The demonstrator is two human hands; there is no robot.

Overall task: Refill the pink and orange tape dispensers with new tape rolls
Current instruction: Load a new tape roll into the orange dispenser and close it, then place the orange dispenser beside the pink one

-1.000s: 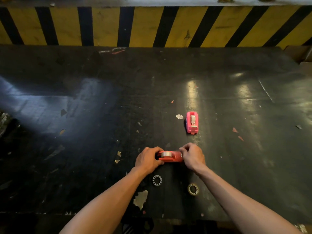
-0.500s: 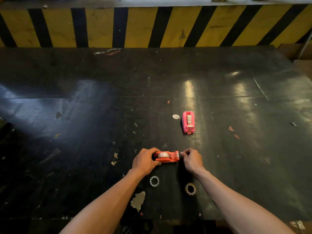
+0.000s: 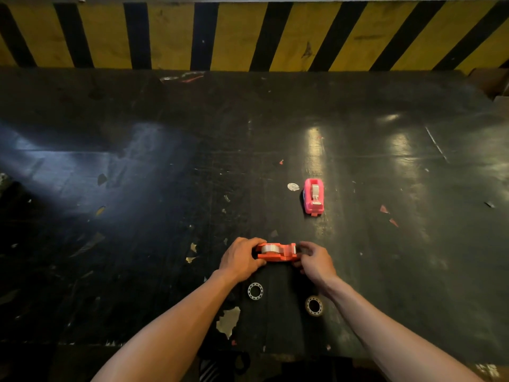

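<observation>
The orange tape dispenser lies sideways on the dark table with a clear tape roll seated in it. My left hand grips its left end. My right hand pinches at its right end by the cutter; whether it holds the tape's end I cannot tell. The pink tape dispenser stands farther back to the right, a roll inside it, untouched. Two ring-shaped tape cores lie near my wrists: a white one and a tan one.
The black table top is scuffed and dotted with paper scraps and a small white disc. A yellow-and-black striped wall closes the far side. The table's front edge runs just below my forearms.
My right hand has slid off the dispenser's top to its right end by the cutter. The left hand keeps its grip. The camera has shifted slightly.
</observation>
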